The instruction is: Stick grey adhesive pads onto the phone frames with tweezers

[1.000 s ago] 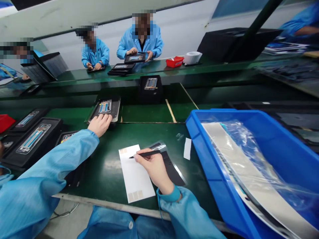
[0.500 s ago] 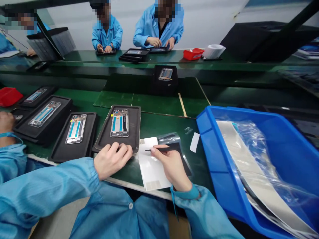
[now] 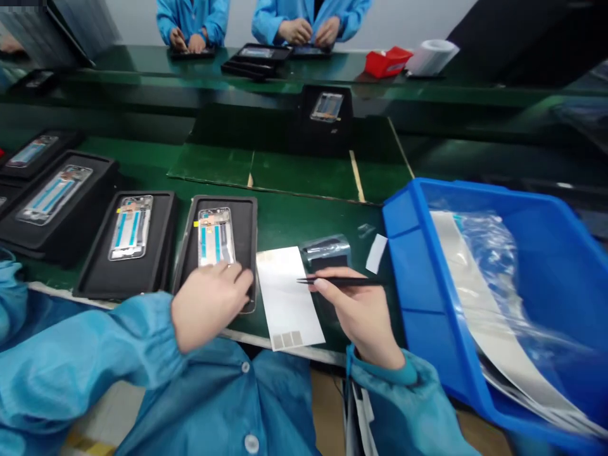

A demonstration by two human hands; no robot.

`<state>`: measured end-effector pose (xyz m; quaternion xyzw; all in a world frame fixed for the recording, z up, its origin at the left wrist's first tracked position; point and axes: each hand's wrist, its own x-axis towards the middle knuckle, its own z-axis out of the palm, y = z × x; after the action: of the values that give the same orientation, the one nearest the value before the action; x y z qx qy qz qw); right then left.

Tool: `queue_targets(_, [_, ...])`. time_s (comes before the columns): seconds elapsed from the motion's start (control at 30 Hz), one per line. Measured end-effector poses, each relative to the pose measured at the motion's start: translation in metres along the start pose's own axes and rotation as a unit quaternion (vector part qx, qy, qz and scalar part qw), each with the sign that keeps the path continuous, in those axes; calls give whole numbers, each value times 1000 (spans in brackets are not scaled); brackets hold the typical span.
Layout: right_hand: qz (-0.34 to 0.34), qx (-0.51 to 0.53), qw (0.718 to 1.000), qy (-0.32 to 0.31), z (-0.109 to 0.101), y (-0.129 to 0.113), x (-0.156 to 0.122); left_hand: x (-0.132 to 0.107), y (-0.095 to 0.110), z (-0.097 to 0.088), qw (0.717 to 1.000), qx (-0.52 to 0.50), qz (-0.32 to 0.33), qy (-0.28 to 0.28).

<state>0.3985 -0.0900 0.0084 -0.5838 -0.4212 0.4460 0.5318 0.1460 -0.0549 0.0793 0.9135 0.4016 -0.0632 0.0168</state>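
Observation:
My left hand is bent over the near part of a black tray. Its curled fingers rest on the lower end of a phone frame, which they hide. This frame has blue strips and a yellow tab. Black tweezers lie between the thumb and fingers of my right hand. Their tips point left, over a white sheet; whether they touch it I cannot tell. Small greyish-tan square stickers line the sheet's near end. Beside my right hand lies a clear plastic bag with something dark.
Further black trays with phone frames stand at left. A blue bin with plastic film fills the right side. A white paper piece lies beside it. Behind, a black tray stack stands before two co-workers' hands.
My left hand has moved from the tray's near edge up onto the phone frame. My right hand has drawn the tweezers slightly rightward, and they lie more level. The camera view has tilted down.

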Motion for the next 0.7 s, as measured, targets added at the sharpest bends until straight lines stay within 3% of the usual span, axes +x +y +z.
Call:
queue_targets(0.2, [-57, -60, 995, -60, 22, -1, 25, 96, -14, 8, 999, -38, 32, -21])
queue_targets(0.37, [-72, -76, 992, -65, 37, 13, 47, 137, -22, 22, 995, -56, 56, -57])
queue_targets(0.47, [-76, -88, 992, -52, 33, 8, 41, 138, -24, 22, 993, -72, 70, -67])
queue_targets(0.53, [-84, -96, 991, -51, 24, 0, 25, 129, -19, 18, 993, -75, 90, -33])
queue_targets(0.63, [-97, -92, 986, -100, 2, -8, -12, 105, 3, 13, 983, -86, 164, 17])
queue_targets(0.7, [-94, -101, 984, -113, -13, -5, -35, 90, 21, 16, 970, -99, 221, -9])
